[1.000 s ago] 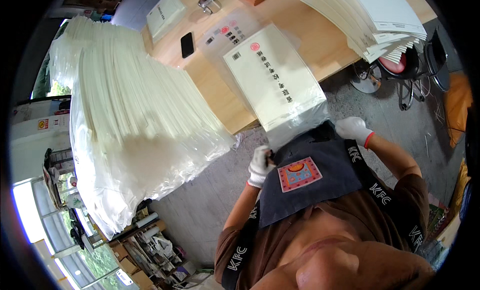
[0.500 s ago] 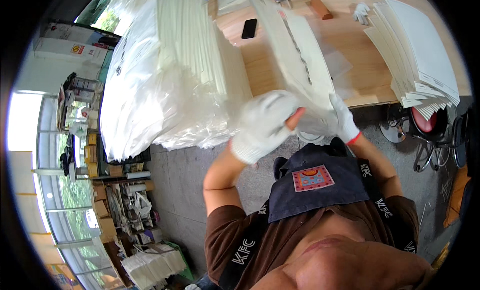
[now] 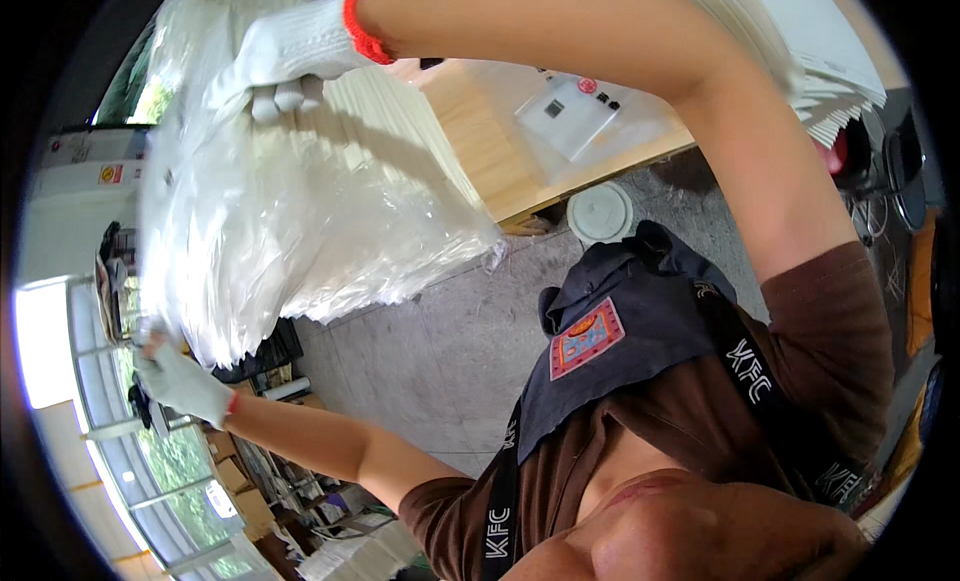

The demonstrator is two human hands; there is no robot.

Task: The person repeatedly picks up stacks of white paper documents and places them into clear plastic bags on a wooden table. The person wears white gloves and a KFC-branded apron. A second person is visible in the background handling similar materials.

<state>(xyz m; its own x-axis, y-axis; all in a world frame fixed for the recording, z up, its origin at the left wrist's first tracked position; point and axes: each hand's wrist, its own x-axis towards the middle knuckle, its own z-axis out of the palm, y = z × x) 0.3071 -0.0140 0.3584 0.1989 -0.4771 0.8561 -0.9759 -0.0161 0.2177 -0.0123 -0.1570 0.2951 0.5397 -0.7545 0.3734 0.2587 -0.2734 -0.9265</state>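
Observation:
A tall stack of white sheets in clear plastic bags [image 3: 330,231] leans at the left of the table. My right hand [image 3: 280,66], in a white knitted glove with a red cuff, reaches across to its far side. Its fingers are curled, closed on a clear plastic bag [image 3: 165,221] along the stack's left side. Low at the left, my left hand [image 3: 180,379], gloved likewise, is closed at the near corner of that bag; its fingertips are slightly blurred. On the wooden table [image 3: 470,131] lies a flat clear plastic sleeve [image 3: 572,111] with black and red printed marks.
White cards [image 3: 835,71] lie fanned at the table's right end. A round pale lid or bucket [image 3: 600,213] stands below the table edge. Chairs [image 3: 895,176] are at the right, and shelves with cartons [image 3: 240,491] stand by the windows at the left.
Both hands have swung left from the middle of the table to the stack, taking the long white bagged piece along. The right arm now stretches across the table; the printed sleeve shows there.

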